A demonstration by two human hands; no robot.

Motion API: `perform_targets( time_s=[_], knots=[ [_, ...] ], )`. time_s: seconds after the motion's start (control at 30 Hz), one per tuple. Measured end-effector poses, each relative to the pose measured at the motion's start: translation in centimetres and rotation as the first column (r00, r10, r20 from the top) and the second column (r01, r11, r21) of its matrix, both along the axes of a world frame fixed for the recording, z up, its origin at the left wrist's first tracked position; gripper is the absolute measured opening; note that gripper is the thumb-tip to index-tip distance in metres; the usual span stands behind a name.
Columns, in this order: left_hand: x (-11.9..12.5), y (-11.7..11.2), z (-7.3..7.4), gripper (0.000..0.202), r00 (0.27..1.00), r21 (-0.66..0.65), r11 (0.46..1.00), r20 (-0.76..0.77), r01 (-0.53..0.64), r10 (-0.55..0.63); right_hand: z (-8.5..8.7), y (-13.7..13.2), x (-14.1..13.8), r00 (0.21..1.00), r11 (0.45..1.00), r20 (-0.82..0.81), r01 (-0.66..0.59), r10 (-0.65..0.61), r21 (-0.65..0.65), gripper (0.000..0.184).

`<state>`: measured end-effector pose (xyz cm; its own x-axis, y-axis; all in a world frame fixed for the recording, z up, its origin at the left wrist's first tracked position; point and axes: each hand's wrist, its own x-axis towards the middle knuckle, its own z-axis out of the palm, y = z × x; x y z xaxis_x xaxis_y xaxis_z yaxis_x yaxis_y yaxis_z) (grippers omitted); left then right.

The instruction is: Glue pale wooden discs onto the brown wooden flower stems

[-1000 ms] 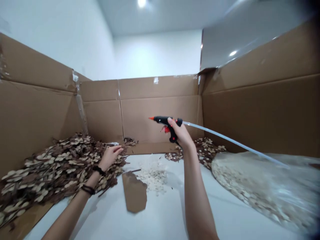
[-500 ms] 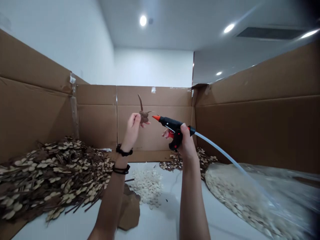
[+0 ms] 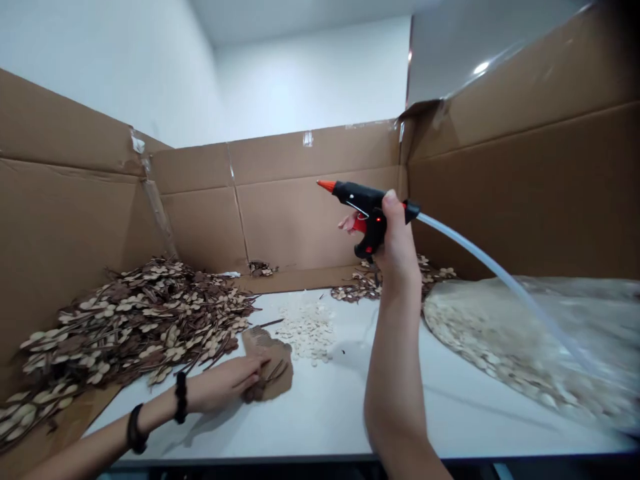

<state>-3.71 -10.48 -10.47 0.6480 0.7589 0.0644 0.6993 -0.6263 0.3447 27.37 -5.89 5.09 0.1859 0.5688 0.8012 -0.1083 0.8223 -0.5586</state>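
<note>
My right hand [image 3: 397,230] is wrapped round a black hot glue gun [image 3: 367,200], raised above the table. Its orange nozzle points left, a red light glows on the body, and a long pale glue stick trails from its back. Low on the left, my left hand [image 3: 235,381] reaches down with its fingers together on a brown flower-shaped piece with a stem [image 3: 254,392]. That piece lies against an irregular brown cardboard scrap [image 3: 281,383]. The fingers partly hide it. Just behind the scrap is a loose pile of small cream discs [image 3: 310,330].
A big heap of brown and cream flower pieces with stems [image 3: 160,313] fills the left side. A clear plastic bag of cream discs [image 3: 500,353] lies on the right. More flower pieces [image 3: 357,285] sit at the back. Cardboard walls [image 3: 310,213] surround the white table [image 3: 320,413].
My left hand has come down from in front of the nozzle to the cardboard scrap, bringing the brown flower piece. The glue gun stays raised in my right hand. The view has tilted down.
</note>
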Motion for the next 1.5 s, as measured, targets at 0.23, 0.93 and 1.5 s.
perform_targets(
  time_s=[0.23, 0.93, 1.5],
  knots=[
    [-3.3, -4.0, 1.3, 0.045, 0.969, -0.028, 0.969, 0.028, -0.245, 0.246, -0.3, 0.6, 0.1, 0.999, 1.0, -0.033, -0.021, 0.021, -0.002, 0.055],
    [-5.7, -4.4, -2.2, 0.059, 0.198, -0.408, 0.624, 0.71, -0.666, 0.675, -0.5, 1.3, 0.3, 0.999, 0.999, -0.026, -0.034, 0.033, -0.041, 0.054],
    [-6.5, -7.0, -0.3, 0.057, 0.986, -0.101, 0.981, -0.01, -0.164, 0.164, -0.5, 1.2, 0.1, 0.994, 0.993, -0.011, -0.106, 0.106, -0.046, 0.046]
  ],
)
